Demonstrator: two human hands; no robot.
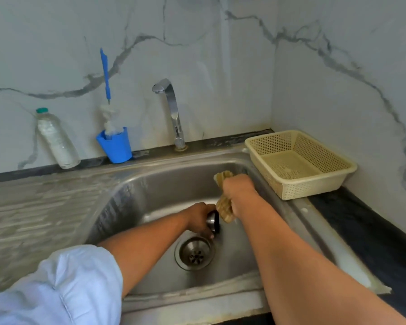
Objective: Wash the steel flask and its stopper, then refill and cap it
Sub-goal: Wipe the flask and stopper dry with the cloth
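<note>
Over the steel sink basin, my left hand grips a small steel stopper with a black edge, just above the drain. My right hand grips a tan scrubbing cloth; one end sticks up above the fist and the other hangs down against the stopper. The flask itself is not in sight.
A chrome tap stands behind the basin with no water running. A blue cup holding a bottle brush and a plastic bottle lean at the marble wall. A cream plastic basket sits on the right counter. The ribbed drainboard lies left.
</note>
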